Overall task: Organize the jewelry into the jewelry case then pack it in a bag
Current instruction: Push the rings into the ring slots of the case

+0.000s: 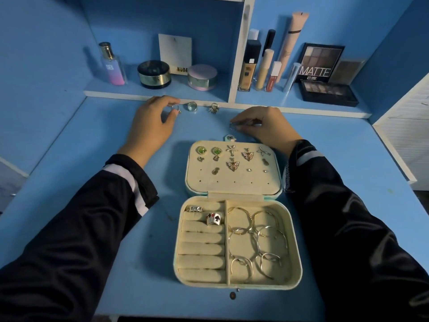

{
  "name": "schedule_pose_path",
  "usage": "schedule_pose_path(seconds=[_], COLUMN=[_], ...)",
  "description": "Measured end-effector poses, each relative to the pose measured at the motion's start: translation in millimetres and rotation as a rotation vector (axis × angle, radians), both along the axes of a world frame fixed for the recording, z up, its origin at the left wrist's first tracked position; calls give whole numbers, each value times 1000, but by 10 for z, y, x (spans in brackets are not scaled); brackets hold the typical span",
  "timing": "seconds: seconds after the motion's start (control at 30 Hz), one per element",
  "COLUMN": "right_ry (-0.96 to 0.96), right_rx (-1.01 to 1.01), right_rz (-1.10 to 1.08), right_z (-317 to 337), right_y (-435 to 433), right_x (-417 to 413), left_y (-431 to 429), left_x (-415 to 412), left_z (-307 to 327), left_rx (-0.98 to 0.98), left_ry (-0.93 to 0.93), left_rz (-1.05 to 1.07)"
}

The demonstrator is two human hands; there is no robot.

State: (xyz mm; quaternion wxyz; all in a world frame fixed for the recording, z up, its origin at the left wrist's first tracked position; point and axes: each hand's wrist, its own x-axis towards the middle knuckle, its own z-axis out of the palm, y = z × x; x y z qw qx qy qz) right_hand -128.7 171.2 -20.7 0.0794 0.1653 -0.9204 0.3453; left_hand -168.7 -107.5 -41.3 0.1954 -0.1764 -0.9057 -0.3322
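My left hand (153, 123) is curled near the back of the blue desk top (144, 275), with thumb and forefinger pinching a small thin metal ring (175, 108). My right hand (263, 125) is curled too, its fingertips nipping a plain silver ring (232, 126) low at the desk. I cannot tell whether that ring touches the surface. Between my hands two more lie loose: a silver ring with a pale round stone (192, 106) and, near it, a silver spider-shaped ring (214, 108).

Nearer to me, the mint-and-cream jewelry case (295, 252) lies open flat. Its lid panel carries the stud and butterfly earrings (233, 165). The right compartment holds a tangle of thin gold and silver bangles (255, 238). The left side is a bank of cream padded ring rolls (200, 249), with a chunky silver band (194, 208) and a playing-card ring (214, 218) already seated in the top slots.

I judge the step in hand to be lifting both pinched rings and bringing them to the rolls. To do it well, I should grip each one firmly by the band rather than the setting. Then I should press them band-first into the free slots below the card ring, one hand at a time, so my sleeves don't sweep the earrings on the lid. Two rings are left on the desk after this pair, and I see no bag here.
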Motion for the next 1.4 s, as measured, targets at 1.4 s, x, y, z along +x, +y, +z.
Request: schedule_pose_path(seconds=[1.4], right_ry=[-46], right_rx=[-232], right_rz=[-29], right_z=[-133], right_y=[96], right_x=[-45], left_y=[-17], left_x=[-10], left_z=[-10], left_rx=[47], left_ry=[-54], left_rz=[-20])
